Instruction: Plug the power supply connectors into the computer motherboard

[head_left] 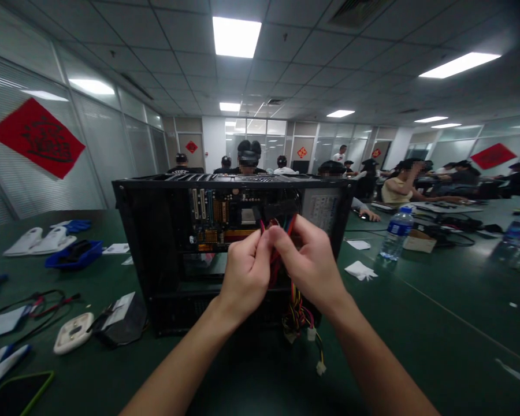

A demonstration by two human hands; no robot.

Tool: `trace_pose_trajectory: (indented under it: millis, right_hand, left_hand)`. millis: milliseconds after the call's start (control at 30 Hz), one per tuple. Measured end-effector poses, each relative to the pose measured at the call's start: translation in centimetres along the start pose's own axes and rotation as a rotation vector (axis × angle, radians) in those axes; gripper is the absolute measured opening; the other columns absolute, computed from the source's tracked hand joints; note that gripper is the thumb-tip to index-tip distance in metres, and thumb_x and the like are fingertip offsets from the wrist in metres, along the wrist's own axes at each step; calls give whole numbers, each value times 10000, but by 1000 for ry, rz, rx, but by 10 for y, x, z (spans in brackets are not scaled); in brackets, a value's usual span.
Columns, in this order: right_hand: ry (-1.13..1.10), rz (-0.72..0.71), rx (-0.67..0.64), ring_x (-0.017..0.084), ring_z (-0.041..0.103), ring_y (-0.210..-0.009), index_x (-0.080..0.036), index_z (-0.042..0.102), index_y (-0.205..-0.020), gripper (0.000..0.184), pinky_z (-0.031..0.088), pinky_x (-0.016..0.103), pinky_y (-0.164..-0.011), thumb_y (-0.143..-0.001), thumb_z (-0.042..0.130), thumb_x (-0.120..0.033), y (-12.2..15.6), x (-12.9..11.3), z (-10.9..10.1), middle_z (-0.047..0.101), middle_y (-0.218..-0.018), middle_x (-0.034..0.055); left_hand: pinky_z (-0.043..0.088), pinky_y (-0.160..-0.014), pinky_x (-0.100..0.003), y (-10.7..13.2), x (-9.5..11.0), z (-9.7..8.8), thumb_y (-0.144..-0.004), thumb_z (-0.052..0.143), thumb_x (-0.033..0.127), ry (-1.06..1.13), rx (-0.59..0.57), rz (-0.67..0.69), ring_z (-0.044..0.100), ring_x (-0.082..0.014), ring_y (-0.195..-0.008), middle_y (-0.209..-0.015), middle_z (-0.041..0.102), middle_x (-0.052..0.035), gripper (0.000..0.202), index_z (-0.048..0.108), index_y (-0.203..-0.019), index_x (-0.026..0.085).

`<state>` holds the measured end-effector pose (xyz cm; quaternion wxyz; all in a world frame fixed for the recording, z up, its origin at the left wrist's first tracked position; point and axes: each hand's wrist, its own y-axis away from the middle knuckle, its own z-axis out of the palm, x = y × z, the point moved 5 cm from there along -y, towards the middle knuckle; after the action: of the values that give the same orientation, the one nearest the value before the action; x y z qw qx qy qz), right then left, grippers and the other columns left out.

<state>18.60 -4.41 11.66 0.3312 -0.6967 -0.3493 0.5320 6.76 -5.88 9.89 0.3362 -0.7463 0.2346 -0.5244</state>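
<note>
An open black computer case (145, 248) stands on the green table, its motherboard (216, 214) showing inside. In front of the opening, my left hand (245, 268) and my right hand (314, 260) meet with thumbs close together, both closed on thin coloured cables (274, 271). Dark connector ends stick up above the fingers, but their exact kind is hard to see. At the case's upper right is the labelled power supply (323, 211). Below my right hand hangs a bundle of yellow, red and black wires (295, 309), with a white plug (321, 367) dangling lowest.
Left of the case lie a dark boxy part (123, 320), a white oval object (73, 333), a blue tray (75, 257), gloves (2, 367) and a phone (19, 396). A water bottle (396, 234) and crumpled tissue (360, 270) are on the right. Several people sit beyond.
</note>
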Motion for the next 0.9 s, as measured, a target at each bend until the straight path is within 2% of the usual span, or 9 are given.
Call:
trace_pose_trajectory:
  millis: [100, 233, 300, 333, 400, 500, 600, 667, 900]
  right_hand:
    - [14, -2, -89, 166, 576, -762, -165, 631, -898, 220, 459, 272, -678, -965, 585, -370, -2, 4, 8, 643, -836, 36]
    - [56, -27, -19, 178, 601, -763, -177, 640, -955, 181, 466, 283, -678, -994, 530, -316, 0, 24, 17, 666, -881, 53]
    - [134, -134, -27, 195, 614, -799, -185, 637, -967, 171, 473, 302, -724, -1002, 511, -295, 6, 38, 29, 673, -907, 71]
    - [166, -217, -93, 207, 627, -864, -185, 637, -981, 169, 476, 312, -782, -1005, 496, -276, 10, 44, 39, 683, -959, 88]
    - [248, -259, -205, 225, 636, -969, -172, 642, -1011, 193, 460, 315, -843, -1014, 461, -242, 18, 62, 58, 699, -1044, 118]
    - [424, -4, -332, 222, 667, -842, -169, 667, -930, 209, 424, 283, -705, -994, 502, -279, 22, 96, 77, 727, -931, 111]
    - [437, 348, -338, 207, 676, -740, -171, 680, -788, 286, 363, 261, -607, -969, 530, -334, 22, 122, 75, 733, -790, 89]
    - [401, 483, -314, 203, 680, -735, -169, 680, -732, 330, 338, 254, -580, -961, 530, -353, 22, 130, 70, 726, -739, 81]
    - [454, 558, -319, 188, 656, -670, -168, 685, -667, 381, 287, 263, -549, -938, 551, -400, 22, 137, 65, 700, -672, 79]
  left_hand:
    - [308, -548, -251, -5, -4, -9, -1013, 357, 309, -269, -2, 54, 454, -113, -529, -585, 513, 5, 378, 452, -669, 183]
    - [394, -641, -288, -20, -27, -23, -996, 369, 324, -731, -84, 6, 611, -194, -656, -716, 677, -80, 379, 604, -740, 171]
    - [451, -713, -296, -27, -55, -26, -993, 356, 289, -777, -233, -124, 677, -230, -822, -931, 746, -119, 374, 689, -873, 167]
    - [470, -754, -292, -28, -71, -25, -977, 363, 243, -776, -330, -187, 688, -233, -899, -1020, 749, -127, 357, 706, -919, 163]
    - [493, -818, -298, -24, -103, -22, -933, 410, 198, -856, -492, -350, 692, -255, -994, -1072, 747, -155, 325, 729, -962, 141]
    - [522, -799, -348, -12, -132, -14, -917, 385, 185, -962, -583, -537, 714, -308, -990, -1087, 738, -213, 379, 738, -1028, 100]
    - [542, -748, -374, -1, -138, 0, -932, 372, 260, -977, -664, -542, 727, -340, -954, -1055, 745, -225, 423, 752, -1030, 101]
    - [549, -752, -392, 0, -136, 5, -945, 360, 315, -1016, -668, -523, 727, -355, -958, -1047, 746, -230, 461, 762, -1019, 103]
    - [559, -758, -415, -1, -134, -3, -961, 329, 332, -1145, -564, -480, 733, -355, -928, -975, 753, -227, 504, 771, -996, 94]
